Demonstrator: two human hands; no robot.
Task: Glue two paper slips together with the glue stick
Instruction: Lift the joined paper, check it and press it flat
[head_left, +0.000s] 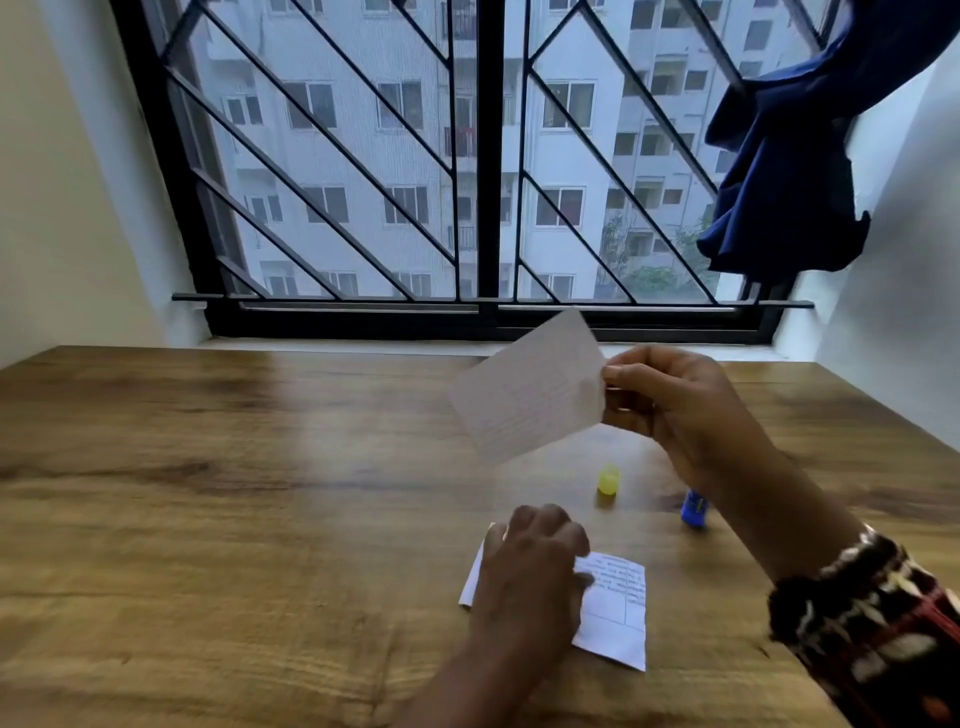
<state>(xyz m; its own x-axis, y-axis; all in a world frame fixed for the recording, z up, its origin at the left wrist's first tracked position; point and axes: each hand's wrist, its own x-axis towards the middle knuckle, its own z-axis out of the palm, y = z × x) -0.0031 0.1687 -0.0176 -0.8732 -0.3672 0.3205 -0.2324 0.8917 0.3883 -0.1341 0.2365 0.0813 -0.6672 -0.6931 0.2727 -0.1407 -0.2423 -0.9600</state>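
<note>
My right hand (675, 410) pinches the right edge of a white paper slip (527, 395) and holds it up in the air above the wooden table (234, 493). A second printed slip (615, 613) lies flat on the table, and my left hand (530, 566) rests on its left part, fingers curled down onto it. Behind that slip stands the yellow cap (608, 479) of the glue stick. The blue glue stick (694, 509) stands to the cap's right, partly hidden by my right wrist.
A barred window (467, 156) runs along the far edge of the table. A dark blue cloth (789, 156) hangs at the upper right. White walls close in on both sides.
</note>
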